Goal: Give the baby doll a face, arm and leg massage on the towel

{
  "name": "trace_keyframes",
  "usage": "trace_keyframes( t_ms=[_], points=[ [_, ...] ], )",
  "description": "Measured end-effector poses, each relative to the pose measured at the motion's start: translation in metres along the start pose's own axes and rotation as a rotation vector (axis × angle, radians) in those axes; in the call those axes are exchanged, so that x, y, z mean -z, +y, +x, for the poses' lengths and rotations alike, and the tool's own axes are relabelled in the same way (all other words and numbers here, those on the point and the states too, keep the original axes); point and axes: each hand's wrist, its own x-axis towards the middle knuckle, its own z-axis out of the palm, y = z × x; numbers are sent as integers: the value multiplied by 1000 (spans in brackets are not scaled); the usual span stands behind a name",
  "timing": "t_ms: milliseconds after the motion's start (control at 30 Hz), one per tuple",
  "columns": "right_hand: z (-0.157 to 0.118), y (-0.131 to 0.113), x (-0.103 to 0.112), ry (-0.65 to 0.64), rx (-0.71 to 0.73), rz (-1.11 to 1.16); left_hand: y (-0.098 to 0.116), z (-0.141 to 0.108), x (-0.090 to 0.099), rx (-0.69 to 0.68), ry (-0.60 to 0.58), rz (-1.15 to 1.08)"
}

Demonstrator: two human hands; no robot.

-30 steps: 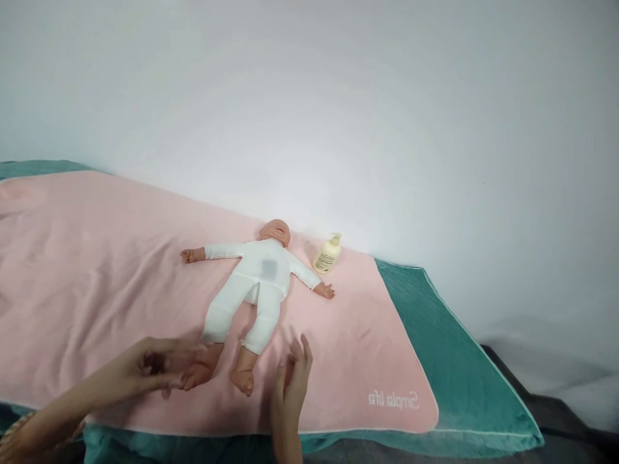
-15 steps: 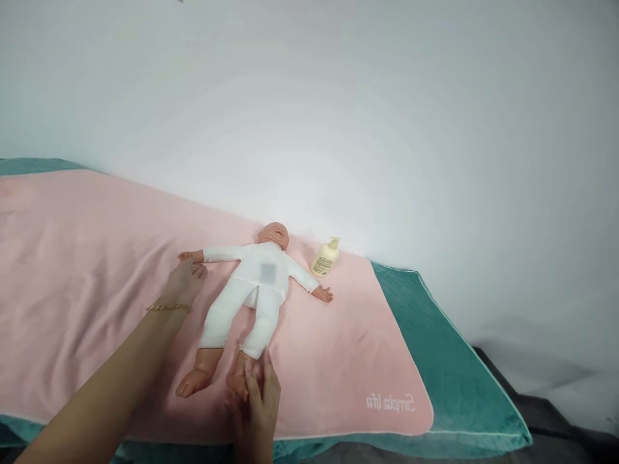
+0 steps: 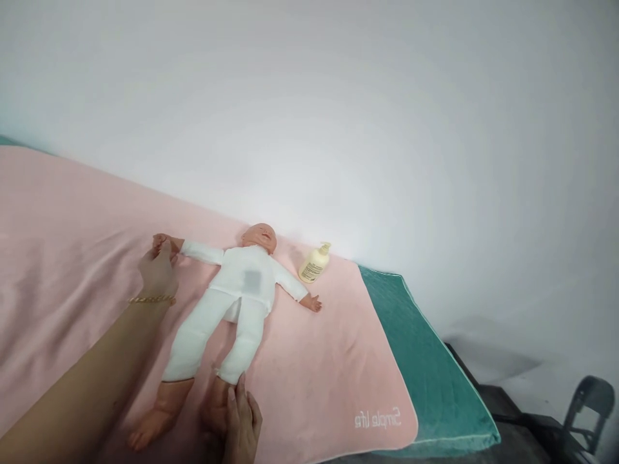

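A baby doll (image 3: 242,283) lies on its back with its arms spread, dressed in white cloth with a grey patch on the chest. Its head points toward the wall and its bare feet toward me. My left hand (image 3: 158,267), with a gold bracelet at the wrist, is closed around the doll's hand at the left. At the near end, my right hand (image 3: 242,419) holds the ankle of the leg on the right, its fingers lying along the outer side. Part of that foot and my right thumb are hidden.
A cream pump bottle (image 3: 314,263) stands beside the doll's head and arm. Under both lies a pink blanket (image 3: 309,361) with white lettering, over a teal cover (image 3: 416,348). A white wall rises behind. A dark chair (image 3: 592,399) is at the lower right.
The view has shifted, so the doll and bottle appear further left and the chair has come into view. Both hands stay at the doll's hand and ankle.
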Motion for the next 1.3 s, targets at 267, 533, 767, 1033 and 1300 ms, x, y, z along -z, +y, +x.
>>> trace_keyframes(
  t_ms=[267, 533, 767, 1033, 1300],
  points=[
    [23, 4, 22, -91, -126, 181, 29, -14, -12, -131, 53, -58],
    [99, 6, 55, -65, -175, 268, 48, -39, -10, -261, -366, 249],
    [187, 4, 59, -162, -290, 389, 33, -35, -12, -427, -765, 425],
    [207, 11, 38, -151, -246, 418, 17, -40, -22, -621, -928, 604],
    [171, -6, 64, -165, -338, 403, 49, -41, -6, -269, -518, 397]
  ],
)
